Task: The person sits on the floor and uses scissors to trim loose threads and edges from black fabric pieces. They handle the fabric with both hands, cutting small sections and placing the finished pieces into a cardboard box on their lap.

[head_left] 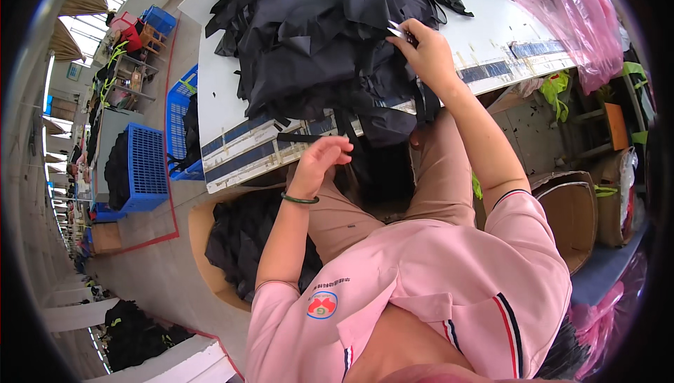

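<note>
My right hand (pixel 428 56) is closed around small metal thread snips (pixel 397 30), their blades pointing left over a heap of black fabric pieces (pixel 302 60). The heap spreads across the white table (pixel 516 21), and some of it hangs over the near edge above my lap. My left hand (pixel 324 160), a dark bangle at its wrist, is raised at that edge with fingers loosely bent and apart. Nothing shows in its grasp. A narrow black strap (pixel 298 137) lies right beside its fingers, partly hidden behind them.
More black fabric fills a cardboard box (pixel 201 242) by my left leg. Blue plastic crates (pixel 147 167) stand on the left. Pink plastic sheeting (pixel 562 4) covers the table's far right. An open cardboard carton (pixel 572 214) stands at my right, below the table.
</note>
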Tool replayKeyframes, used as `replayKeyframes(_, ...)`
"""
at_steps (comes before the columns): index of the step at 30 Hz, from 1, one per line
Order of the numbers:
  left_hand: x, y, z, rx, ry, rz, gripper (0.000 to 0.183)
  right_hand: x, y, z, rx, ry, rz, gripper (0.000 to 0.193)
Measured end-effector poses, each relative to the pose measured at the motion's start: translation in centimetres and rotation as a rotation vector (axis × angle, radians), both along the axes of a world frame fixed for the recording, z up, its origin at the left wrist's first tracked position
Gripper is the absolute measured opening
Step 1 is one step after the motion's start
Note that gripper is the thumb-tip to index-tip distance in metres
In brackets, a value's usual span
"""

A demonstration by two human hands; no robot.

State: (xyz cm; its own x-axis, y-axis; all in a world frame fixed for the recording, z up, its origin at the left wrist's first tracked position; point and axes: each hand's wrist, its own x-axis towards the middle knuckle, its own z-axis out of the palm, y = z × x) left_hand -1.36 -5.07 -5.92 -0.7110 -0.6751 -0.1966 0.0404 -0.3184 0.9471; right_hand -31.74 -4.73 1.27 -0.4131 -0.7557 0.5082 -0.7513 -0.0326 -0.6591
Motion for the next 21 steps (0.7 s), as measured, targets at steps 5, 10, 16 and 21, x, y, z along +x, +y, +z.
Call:
replayKeyframes(5,-7.0,-1.8,5.4,-1.04,-0.008,0.355,0.065,4.4,7.6,1.1,-0.156,0.076,0.385,0.024)
replayKeyframes(10,-7.0,-3.6,9.5,-1.49,-0.124,-0.093,0.023,4.2,10.8,3.1,-0.138,0.274,0.376,0.036)
replayKeyframes(16,-3.4,1.6,9.5,-0.268,0.078,-0.397,0.019,0.8,10.6,3.0,-0.461,-0.115,-0.05,0.022)
replayKeyframes(21,-0.6,3.5,3.5,0.293,0.094,-0.464,0.027,1.4,9.7,4.1,-0.483,-0.929,0.404,0.011)
